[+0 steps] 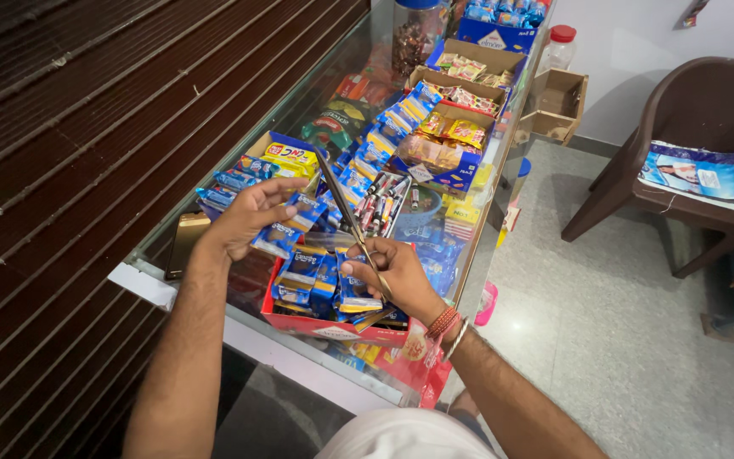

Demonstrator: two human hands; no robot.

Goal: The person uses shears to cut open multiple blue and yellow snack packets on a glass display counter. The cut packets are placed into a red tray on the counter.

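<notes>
Brown chair (pixel 707 110), grey floor (pixel 605 323), white wall (pixel 639 42).

Even, fairly bright indoor light; soft glare on the glass worktop (pixel 435 280) and a pale sheen on the floor (pixel 605 331). Shadows faint, focus sharp, edges slightly stretched.

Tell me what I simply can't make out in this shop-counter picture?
All in the head view:
- Scissors: the handles are hidden inside the right hand.
- Blue packets in the left hand: the fingers cover part of them.
- Red box: its contents are partly hidden under the right hand.
- Jar at the counter's far end: cut off by the top edge.
- Brown chair: cut off by the right edge.
</notes>
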